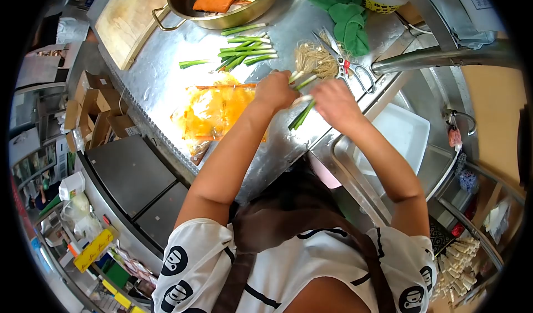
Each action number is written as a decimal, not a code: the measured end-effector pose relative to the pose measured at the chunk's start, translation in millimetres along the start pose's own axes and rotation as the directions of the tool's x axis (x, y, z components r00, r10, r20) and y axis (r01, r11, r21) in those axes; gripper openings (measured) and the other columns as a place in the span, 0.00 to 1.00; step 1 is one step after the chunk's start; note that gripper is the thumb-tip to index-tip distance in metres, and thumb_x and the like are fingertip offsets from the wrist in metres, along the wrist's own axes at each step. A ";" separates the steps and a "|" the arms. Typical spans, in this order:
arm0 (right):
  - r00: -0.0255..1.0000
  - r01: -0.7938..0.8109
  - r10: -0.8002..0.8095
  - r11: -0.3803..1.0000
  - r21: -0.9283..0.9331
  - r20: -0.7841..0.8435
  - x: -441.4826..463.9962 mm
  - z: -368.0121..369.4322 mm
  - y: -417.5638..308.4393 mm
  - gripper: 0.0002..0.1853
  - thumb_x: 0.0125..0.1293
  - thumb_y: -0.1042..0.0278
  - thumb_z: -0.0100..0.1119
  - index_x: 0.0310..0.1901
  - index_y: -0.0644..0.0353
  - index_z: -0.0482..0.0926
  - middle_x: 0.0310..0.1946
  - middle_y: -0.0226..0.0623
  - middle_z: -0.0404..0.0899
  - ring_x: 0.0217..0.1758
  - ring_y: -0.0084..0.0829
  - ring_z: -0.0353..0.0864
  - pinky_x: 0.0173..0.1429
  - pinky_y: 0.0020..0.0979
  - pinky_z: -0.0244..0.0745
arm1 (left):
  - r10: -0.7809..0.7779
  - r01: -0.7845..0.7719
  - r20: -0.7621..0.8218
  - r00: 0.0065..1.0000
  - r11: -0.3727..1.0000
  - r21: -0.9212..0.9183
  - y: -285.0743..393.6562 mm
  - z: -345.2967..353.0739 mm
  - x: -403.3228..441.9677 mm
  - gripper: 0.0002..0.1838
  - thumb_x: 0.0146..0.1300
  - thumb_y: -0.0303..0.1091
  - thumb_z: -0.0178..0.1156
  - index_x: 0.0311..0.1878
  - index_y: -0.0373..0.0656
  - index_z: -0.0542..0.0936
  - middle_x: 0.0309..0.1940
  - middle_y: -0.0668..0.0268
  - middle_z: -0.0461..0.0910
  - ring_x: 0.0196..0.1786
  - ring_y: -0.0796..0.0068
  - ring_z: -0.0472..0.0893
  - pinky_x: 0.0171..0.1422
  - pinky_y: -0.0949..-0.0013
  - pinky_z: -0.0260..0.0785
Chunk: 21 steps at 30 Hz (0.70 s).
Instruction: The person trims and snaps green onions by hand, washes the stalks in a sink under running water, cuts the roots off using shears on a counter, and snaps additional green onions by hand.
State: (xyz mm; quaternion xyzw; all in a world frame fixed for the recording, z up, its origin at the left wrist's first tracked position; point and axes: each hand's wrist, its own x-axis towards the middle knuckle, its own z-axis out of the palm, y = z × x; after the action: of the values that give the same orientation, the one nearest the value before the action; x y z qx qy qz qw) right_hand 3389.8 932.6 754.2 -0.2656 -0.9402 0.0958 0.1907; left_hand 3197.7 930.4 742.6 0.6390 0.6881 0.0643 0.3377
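Note:
Between my two hands is a white-ended scallion (302, 99). My left hand (275, 92) has its fingers closed at the left end of it, partly hidden from above. My right hand (336, 104) pinches the other end, its fingertips slightly blurred. Other scallion pieces with white ends lie just past my fingers, and cut green lengths (300, 118) rest on the metal table below them. Farther up are bunches of cut scallions (244, 52). A heap of stringy roots (315, 60) lies beyond my hands, with open scissors (345, 66) beside it.
A plastic-wrapped orange package (216, 113) lies on the metal table (150, 74) under my left forearm. A brass-coloured pan (222, 19) with orange slabs, a wooden board (130, 16) and a green cloth (350, 21) are at the back. Right of the table, a white tub (397, 135) sits in the sink.

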 end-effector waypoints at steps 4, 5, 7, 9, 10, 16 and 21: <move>0.568 -0.763 0.821 0.550 0.339 -0.055 -27.3 14.8 -24.6 0.10 0.56 0.74 0.55 0.40 0.65 0.72 0.29 0.40 0.76 0.31 0.35 0.75 0.37 0.33 0.71 | 0.052 -0.050 -0.014 0.999 0.996 0.073 0.3 10.2 1.4 0.12 0.55 0.40 0.58 0.36 0.42 0.78 0.42 0.51 0.79 0.45 0.50 0.79 0.48 0.55 0.71; 0.406 -0.813 0.911 0.326 0.483 0.069 -22.3 22.9 -27.7 0.11 0.59 0.71 0.55 0.41 0.68 0.71 0.24 0.43 0.75 0.26 0.34 0.75 0.33 0.32 0.71 | 0.024 -0.024 -0.007 1.000 0.997 0.074 3.7 8.5 0.8 0.13 0.56 0.40 0.57 0.37 0.41 0.78 0.43 0.50 0.78 0.46 0.49 0.78 0.50 0.55 0.70; 0.404 -0.840 0.915 0.369 0.397 0.003 -15.3 48.3 -26.7 0.14 0.58 0.67 0.59 0.40 0.68 0.72 0.26 0.47 0.76 0.31 0.45 0.77 0.37 0.39 0.72 | 0.006 -0.006 0.002 1.000 0.997 0.082 9.8 9.1 -2.7 0.13 0.57 0.40 0.55 0.37 0.40 0.78 0.44 0.49 0.77 0.47 0.48 0.78 0.51 0.55 0.70; 0.443 -0.863 0.888 0.460 0.211 -0.124 2.5 51.8 -33.3 0.16 0.55 0.65 0.63 0.38 0.68 0.72 0.28 0.52 0.78 0.36 0.56 0.77 0.42 0.44 0.72 | -0.041 0.042 0.018 0.999 0.998 -0.041 13.4 9.9 -9.7 0.16 0.59 0.40 0.51 0.41 0.35 0.75 0.42 0.45 0.77 0.47 0.45 0.77 0.52 0.55 0.68; 0.447 -0.858 0.885 0.465 0.219 -0.128 6.6 51.2 -30.7 0.16 0.55 0.65 0.63 0.38 0.68 0.72 0.28 0.52 0.78 0.36 0.56 0.77 0.42 0.44 0.72 | -0.043 0.043 0.009 0.999 0.998 -0.034 14.3 10.9 -11.4 0.16 0.59 0.40 0.51 0.41 0.35 0.75 0.42 0.45 0.77 0.47 0.45 0.77 0.52 0.55 0.68; 0.337 -0.685 0.926 0.116 0.719 0.171 4.1 51.3 -17.3 0.12 0.55 0.72 0.60 0.38 0.69 0.73 0.28 0.42 0.79 0.26 0.30 0.79 0.32 0.29 0.74 | -0.015 0.059 0.066 0.998 0.660 -0.749 18.2 38.1 -23.1 0.13 0.64 0.32 0.49 0.46 0.33 0.70 0.39 0.57 0.78 0.37 0.68 0.78 0.46 0.66 0.70; 0.320 -0.450 0.924 -0.044 0.892 0.207 14.2 26.6 -40.1 0.08 0.67 0.67 0.52 0.39 0.64 0.73 0.24 0.33 0.75 0.24 0.22 0.75 0.31 0.25 0.71 | 0.069 0.255 0.283 0.957 0.276 -0.927 20.1 22.5 -35.2 0.13 0.66 0.27 0.49 0.52 0.36 0.71 0.39 0.65 0.77 0.37 0.76 0.77 0.44 0.73 0.70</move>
State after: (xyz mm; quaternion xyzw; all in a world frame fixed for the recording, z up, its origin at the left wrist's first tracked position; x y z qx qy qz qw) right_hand 3349.1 904.5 745.7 -0.6003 -0.3750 0.5602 0.4304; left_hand 3225.2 893.7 749.3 0.2689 0.4954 0.3565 0.7451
